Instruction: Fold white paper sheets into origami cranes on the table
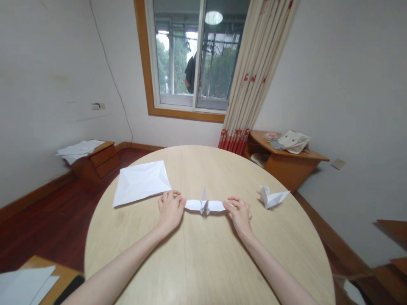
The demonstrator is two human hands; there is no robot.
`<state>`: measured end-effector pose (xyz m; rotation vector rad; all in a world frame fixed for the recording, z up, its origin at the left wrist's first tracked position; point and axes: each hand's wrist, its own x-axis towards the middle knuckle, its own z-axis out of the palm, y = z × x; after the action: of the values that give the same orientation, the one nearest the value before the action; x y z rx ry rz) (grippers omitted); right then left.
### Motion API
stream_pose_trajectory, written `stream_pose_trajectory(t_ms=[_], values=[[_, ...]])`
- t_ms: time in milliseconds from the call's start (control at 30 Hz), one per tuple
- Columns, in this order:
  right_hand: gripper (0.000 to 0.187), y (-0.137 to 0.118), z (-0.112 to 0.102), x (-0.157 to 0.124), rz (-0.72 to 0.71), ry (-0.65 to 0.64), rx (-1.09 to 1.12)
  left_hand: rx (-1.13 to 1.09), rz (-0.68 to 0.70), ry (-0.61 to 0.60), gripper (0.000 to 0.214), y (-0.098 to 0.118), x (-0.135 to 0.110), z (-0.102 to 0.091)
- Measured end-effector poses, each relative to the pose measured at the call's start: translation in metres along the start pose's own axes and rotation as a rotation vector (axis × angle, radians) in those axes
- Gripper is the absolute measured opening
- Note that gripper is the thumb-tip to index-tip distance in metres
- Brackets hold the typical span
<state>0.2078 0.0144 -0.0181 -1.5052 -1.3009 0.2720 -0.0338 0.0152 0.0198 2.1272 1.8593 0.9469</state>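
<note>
A white folded paper crane (205,205) lies stretched across the middle of the round wooden table (206,262). My left hand (170,209) pinches the tip of its left wing. My right hand (240,212) pinches the tip of its right wing. Both wings are pulled out flat and a small point stands up in the middle. A second finished paper crane (272,197) rests on the table to the right of my right hand. A creased white paper sheet (140,181) lies on the table to the left, beyond my left hand.
A low wooden cabinet (98,159) with white papers stands by the left wall. A wooden corner shelf (288,163) with a cloth bag is at the right, beside a curtain (254,76) and window. More white paper (23,286) lies at the bottom left.
</note>
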Motion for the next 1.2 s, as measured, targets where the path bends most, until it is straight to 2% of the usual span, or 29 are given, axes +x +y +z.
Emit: stream_pose_trajectory(t_ms=[200,367,667,800,900,1067,1200], values=[[0.02,-0.008,-0.003,0.001,0.095,-0.057,-0.054,-0.015,0.013,0.0,0.028,0.0,0.0,0.001],[0.021,-0.019,-0.005,-0.001,0.12,-0.091,-0.138,-0.043,0.002,0.005,0.029,0.0,0.0,0.003],[0.022,-0.022,-0.005,-0.004,0.049,-0.065,-0.193,-0.129,0.039,0.002,0.023,-0.001,-0.001,0.006],[0.021,-0.023,-0.005,-0.005,-0.005,-0.057,-0.196,-0.156,0.06,0.042,0.012,0.0,-0.001,0.006],[0.019,-0.025,-0.005,-0.007,-0.054,-0.052,-0.202,-0.177,0.135,0.114,0.01,0.0,-0.003,0.005],[0.02,-0.03,-0.006,-0.01,-0.169,-0.042,-0.209,-0.155,0.388,0.258,0.016,0.004,-0.007,0.001],[0.021,-0.034,-0.008,-0.014,-0.249,-0.049,-0.225,-0.125,0.561,0.28,0.012,0.01,-0.013,-0.004]])
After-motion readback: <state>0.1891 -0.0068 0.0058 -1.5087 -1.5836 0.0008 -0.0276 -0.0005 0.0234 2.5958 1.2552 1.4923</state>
